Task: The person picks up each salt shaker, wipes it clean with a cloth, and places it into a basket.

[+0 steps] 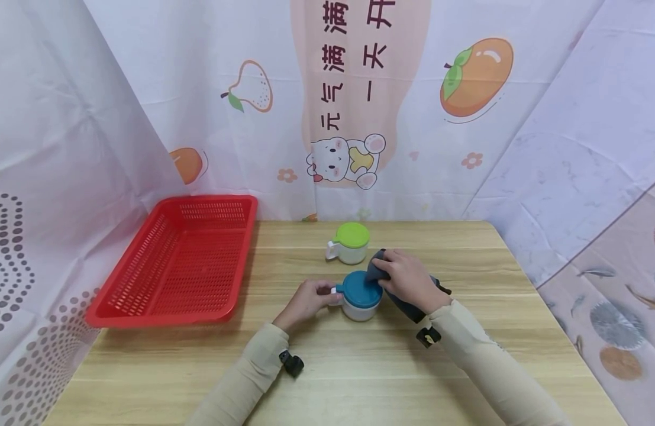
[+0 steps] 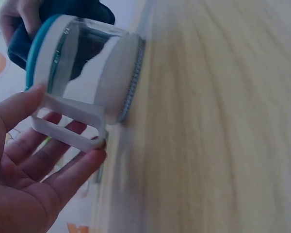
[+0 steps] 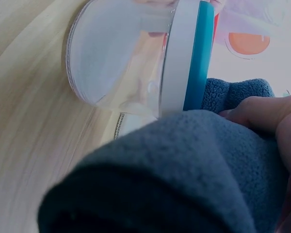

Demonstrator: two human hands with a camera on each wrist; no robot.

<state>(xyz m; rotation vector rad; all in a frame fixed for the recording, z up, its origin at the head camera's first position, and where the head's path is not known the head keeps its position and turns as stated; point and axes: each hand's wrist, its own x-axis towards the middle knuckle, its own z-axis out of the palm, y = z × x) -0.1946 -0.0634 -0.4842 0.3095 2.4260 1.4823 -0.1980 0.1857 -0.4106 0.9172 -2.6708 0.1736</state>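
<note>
A clear seasoning jar with a blue lid and a white side handle stands upright on the table. The left hand grips that handle, thumb by its upper end near the lid and fingers round the other side. In the right hand is a dark blue-grey cloth, bunched under the fingers. Part of the cloth lies against the lid's right edge, while the rest hangs down beside the jar. Behind stands a second jar with a green lid, its handle pointing left.
A red plastic basket with perforated sides sits on the left of the wooden table. A printed white curtain hangs along the back edge. Each wrist carries a small black camera.
</note>
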